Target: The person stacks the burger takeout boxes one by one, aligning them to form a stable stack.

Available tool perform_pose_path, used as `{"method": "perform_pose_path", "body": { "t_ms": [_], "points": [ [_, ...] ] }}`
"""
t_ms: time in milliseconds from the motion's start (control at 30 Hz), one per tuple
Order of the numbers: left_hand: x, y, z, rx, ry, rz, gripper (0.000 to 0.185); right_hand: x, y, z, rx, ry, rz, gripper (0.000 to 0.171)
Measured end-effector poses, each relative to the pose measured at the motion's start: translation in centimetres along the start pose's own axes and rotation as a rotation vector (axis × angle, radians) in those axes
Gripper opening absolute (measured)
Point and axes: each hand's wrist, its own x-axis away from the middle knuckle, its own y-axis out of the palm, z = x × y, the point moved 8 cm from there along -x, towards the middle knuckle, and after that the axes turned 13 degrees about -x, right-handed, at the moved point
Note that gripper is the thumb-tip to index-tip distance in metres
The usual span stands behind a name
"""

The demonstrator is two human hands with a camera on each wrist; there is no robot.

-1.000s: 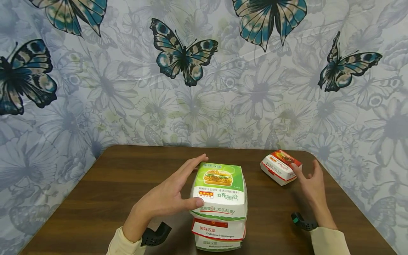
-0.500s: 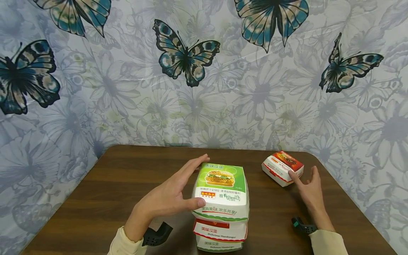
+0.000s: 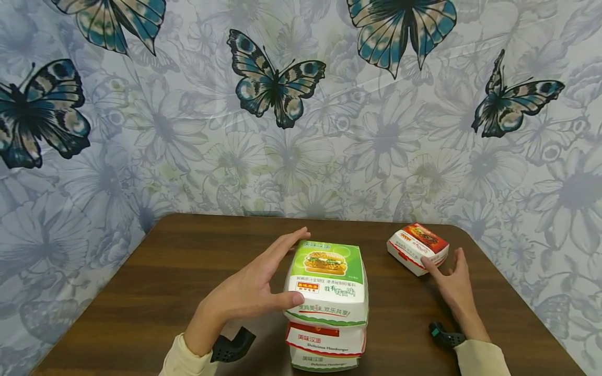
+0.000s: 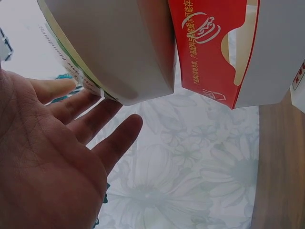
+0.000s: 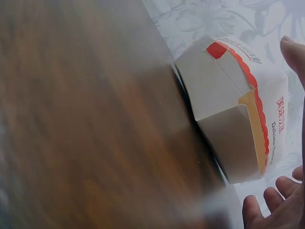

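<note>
A stack of hamburger boxes stands near the front of the table: a green-and-white hamburger box (image 3: 326, 282) on top, a red-trimmed hamburger box (image 3: 325, 339) under it, a green-trimmed one (image 3: 324, 360) at the bottom. My left hand (image 3: 249, 287) spans the top box's left side, thumb at its front face, the other fingers stretched towards the back. In the left wrist view those fingers (image 4: 102, 124) lie nearly straight along the box. At the back right sits a red-and-white hamburger box (image 3: 417, 248). Beside it my right hand (image 3: 453, 282) is spread, thumb by the front corner, fingers past the right side.
The brown wooden table (image 3: 197, 250) has rounded back corners and ends close behind the red-and-white box. A patterned cloth (image 3: 376, 172) with butterflies hangs behind it. Wrist cameras are strapped on both wrists, below the hands.
My right hand has shifted slightly left and towards me, its thumb moving down from the box's top edge to the front corner. The left hand and the stack stay nearly in place.
</note>
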Motion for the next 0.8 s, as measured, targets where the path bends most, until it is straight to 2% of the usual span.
{"method": "perform_pose_path", "body": {
  "t_ms": [367, 800],
  "points": [
    [-0.01, 0.03, -0.03, 0.005, 0.001, -0.002, 0.094, 0.0, 0.44, 0.21, 0.043, -0.032, -0.047, 0.115],
    [-0.06, 0.05, 0.1, 0.006, -0.004, -0.008, 0.094, -0.26, 0.53, -0.07, 0.104, -0.083, -0.065, 0.113]
  ]
}}
